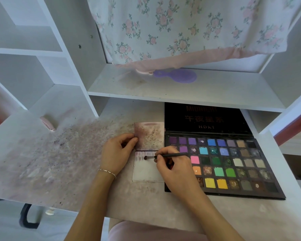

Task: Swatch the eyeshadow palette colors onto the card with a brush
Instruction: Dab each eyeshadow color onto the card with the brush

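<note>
The right hand (176, 168) pinches a thin dark brush (165, 156) between thumb and curled fingers, its grip closed around the handle near the middle. From that grip the handle runs out to the right over the eyeshadow palette (233, 164), while the bristle end points left and touches the lower leaf of the card (147, 168), just beside a row of short purplish swatches along the leaf's top edge. The card lies open on the table (63, 162), directly left of the brush grip and touching the palette's left edge. Its upper leaf, stained with brownish powder, stands up beyond the grip. The left hand (117, 152) grips that upper leaf at its left edge, fingers curled round it and thumb on top; a thin bracelet (106, 171) sits on that wrist. The palette lies open under and to the right of the right hand, rows of coloured pans facing up, its black lid propped behind with pale lettering. Far beyond both hands, a purple hairbrush (178, 76) lies on a shelf (215, 91) under a floral cloth (181, 28). Powder smudges cover the table left of the hands.
</note>
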### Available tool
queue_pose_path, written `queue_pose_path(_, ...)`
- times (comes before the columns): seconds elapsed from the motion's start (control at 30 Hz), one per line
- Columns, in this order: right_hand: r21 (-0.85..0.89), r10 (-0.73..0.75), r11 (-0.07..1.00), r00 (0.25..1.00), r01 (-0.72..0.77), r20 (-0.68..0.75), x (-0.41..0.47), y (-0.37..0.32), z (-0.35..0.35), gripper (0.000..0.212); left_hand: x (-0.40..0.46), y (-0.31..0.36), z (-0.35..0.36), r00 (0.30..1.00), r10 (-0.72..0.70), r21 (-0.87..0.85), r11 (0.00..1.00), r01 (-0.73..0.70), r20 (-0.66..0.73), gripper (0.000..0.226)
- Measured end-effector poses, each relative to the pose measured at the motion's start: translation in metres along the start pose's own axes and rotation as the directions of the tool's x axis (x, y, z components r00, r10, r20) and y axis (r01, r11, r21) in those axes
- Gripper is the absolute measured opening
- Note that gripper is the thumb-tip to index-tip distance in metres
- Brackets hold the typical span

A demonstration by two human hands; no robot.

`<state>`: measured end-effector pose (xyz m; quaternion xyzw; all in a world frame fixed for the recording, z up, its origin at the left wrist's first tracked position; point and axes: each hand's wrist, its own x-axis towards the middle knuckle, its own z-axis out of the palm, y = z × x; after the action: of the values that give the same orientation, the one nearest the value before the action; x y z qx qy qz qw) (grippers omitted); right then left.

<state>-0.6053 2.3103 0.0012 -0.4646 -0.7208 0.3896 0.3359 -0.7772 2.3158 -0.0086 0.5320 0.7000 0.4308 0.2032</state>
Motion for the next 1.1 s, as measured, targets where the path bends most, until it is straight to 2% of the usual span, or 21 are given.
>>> queue_pose_path(1.1, -0.03, 0.018, 0.999, 1.0, -0.017, 0.017, 0.0003, 0.0006, 0.0008, 0.01, -0.001, 0.0021, -0.0014, 1.0, 0.013, 0.02, 1.0, -0.013, 0.003, 0.013)
